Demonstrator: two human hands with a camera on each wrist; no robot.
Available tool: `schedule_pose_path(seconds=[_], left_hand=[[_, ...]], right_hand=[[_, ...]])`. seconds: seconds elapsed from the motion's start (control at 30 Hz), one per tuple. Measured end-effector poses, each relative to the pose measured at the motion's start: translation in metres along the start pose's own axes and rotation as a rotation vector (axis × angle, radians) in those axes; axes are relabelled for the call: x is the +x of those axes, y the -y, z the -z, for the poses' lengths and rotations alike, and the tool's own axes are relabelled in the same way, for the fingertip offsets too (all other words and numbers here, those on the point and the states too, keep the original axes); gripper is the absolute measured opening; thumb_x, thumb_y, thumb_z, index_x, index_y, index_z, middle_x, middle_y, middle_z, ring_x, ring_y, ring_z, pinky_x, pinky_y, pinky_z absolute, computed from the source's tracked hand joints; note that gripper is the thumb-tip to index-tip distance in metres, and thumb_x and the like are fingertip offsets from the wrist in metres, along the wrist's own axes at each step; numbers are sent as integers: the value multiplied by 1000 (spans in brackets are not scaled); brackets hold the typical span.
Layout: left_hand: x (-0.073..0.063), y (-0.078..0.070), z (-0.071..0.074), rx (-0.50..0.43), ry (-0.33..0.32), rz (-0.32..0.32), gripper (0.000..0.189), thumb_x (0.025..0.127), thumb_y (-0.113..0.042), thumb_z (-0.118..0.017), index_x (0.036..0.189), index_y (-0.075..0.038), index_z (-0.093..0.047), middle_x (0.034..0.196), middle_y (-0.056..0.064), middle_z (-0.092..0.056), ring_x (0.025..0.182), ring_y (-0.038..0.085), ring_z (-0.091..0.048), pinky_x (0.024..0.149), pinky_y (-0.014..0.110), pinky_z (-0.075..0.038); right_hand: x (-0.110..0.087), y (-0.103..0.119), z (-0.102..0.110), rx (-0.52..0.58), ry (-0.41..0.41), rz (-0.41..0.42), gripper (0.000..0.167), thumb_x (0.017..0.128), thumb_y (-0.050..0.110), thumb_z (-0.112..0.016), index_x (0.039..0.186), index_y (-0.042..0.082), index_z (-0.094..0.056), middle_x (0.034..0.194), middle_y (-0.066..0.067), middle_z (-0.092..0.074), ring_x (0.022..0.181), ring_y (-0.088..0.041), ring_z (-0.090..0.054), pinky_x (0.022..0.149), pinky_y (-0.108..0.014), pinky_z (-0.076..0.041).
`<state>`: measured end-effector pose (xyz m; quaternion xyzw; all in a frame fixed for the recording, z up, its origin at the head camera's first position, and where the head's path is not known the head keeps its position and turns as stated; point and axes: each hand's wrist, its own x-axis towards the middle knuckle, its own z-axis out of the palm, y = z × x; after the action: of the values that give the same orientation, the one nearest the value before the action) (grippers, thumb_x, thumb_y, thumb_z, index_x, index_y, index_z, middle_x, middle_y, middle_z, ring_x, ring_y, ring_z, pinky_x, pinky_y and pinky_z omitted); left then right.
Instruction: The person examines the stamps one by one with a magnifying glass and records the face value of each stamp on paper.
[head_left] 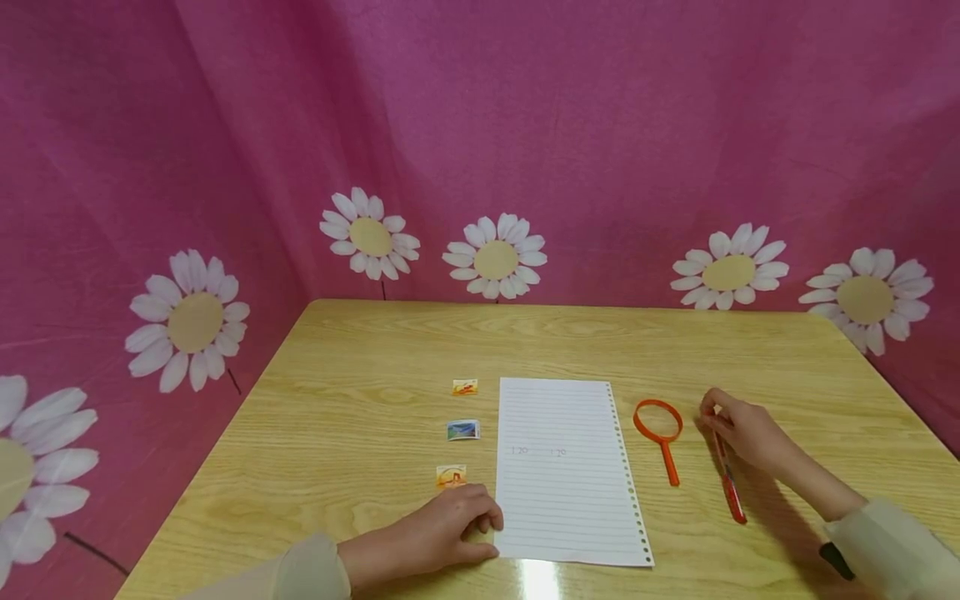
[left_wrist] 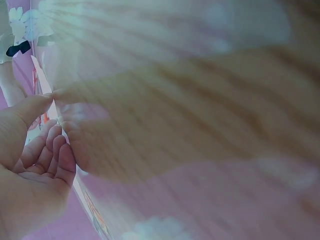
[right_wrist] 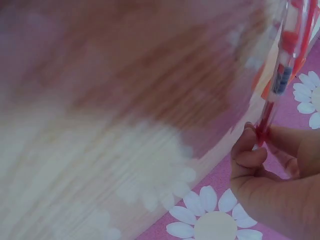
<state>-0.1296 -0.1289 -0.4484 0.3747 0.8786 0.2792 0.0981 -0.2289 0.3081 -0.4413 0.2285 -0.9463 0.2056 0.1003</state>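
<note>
A red pen with a clear barrel [head_left: 731, 493] lies slanted at the right of the table. My right hand [head_left: 750, 432] pinches its far end between thumb and fingers; in the right wrist view the pen [right_wrist: 281, 80] points up from the fingertips. A sheet of lined paper [head_left: 562, 508] with punched holes along its right edge lies in the middle, bearing small faint handwriting. My left hand [head_left: 450, 527] rests at the paper's lower left edge, fingers loosely bent, holding nothing. Just beyond it is an orange-yellow stamp [head_left: 452, 475], partly covered by the hand.
A blue-green stamp [head_left: 462, 430] and another orange-yellow stamp [head_left: 465, 387] lie in a column left of the paper. Between paper and pen lies an orange magnifying glass [head_left: 670, 467]. Behind the wooden table [head_left: 360, 350] hangs a pink curtain with daisies [head_left: 600, 150].
</note>
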Motion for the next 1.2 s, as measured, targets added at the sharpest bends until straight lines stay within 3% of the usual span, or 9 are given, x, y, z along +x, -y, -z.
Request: schedule_pose_path(seconds=[0.17,0.27,0.43,0.63,0.83,1.0,1.07,1.2], left_hand=[[0,0,0,-9,-1,7,17,87,-21,-75,98,-14,-63,87,-8,-56,82,-5,-46,78,11,-43],[0,0,0,-11,0,14,17,87,-22,-75,98,-14,-63,87,-8,-56,82,-5,-45,78,11,-43],[0,0,0,-21,7,19,18,87,-21,-75,98,-14,-63,86,-9,-55,81,-5,-45,77,10,-42],[0,0,0,-23,3,17,18,86,-21,-75,97,-14,-63,85,-8,-54,80,-5,-44,75,10,-41],[0,0,0,-21,-5,5,18,86,-21,-76,96,-14,-63,85,-7,-54,80,-4,-44,74,10,-41],[0,0,0,-39,-4,17,18,86,-21,-76,96,-14,-63,85,-8,-54,81,-5,-44,75,11,-41],[1,-1,1,-47,-2,27,18,85,-20,-76,96,-14,-63,85,-8,-54,81,-5,-44,76,11,-42],[1,-1,0,-60,9,46,18,85,-21,-76,96,-14,-63,85,-10,-53,80,-5,-43,76,11,-42]], right_hand=[[-3,-1,-2,-14,-80,-7,11,89,-3,-64,91,7,-59,57,5,-49,49,4,-32,48,-20,-30],[-6,-3,-2,-26,-142,12,13,85,-4,-68,90,7,-63,67,0,-60,57,6,-42,50,-20,-37],[-10,-6,-1,-75,-218,124,36,71,-20,-69,93,8,-68,86,-7,-72,70,-2,-56,55,-22,-46],[-15,-8,-1,-97,-246,201,43,62,-23,-75,91,9,-68,82,-3,-69,69,-2,-56,53,-21,-45],[-18,-3,0,-89,-265,249,45,59,-19,-80,89,11,-66,79,4,-66,69,3,-54,55,-12,-41],[-18,12,7,24,-246,188,39,67,-16,-78,97,8,-67,79,0,-69,70,8,-55,58,-8,-42],[-18,20,10,115,-227,132,35,74,-13,-74,102,7,-67,79,-3,-70,69,7,-57,56,-11,-44],[-18,35,14,371,-182,67,22,88,-9,-63,108,0,-62,83,10,-70,69,3,-61,56,-17,-46]])
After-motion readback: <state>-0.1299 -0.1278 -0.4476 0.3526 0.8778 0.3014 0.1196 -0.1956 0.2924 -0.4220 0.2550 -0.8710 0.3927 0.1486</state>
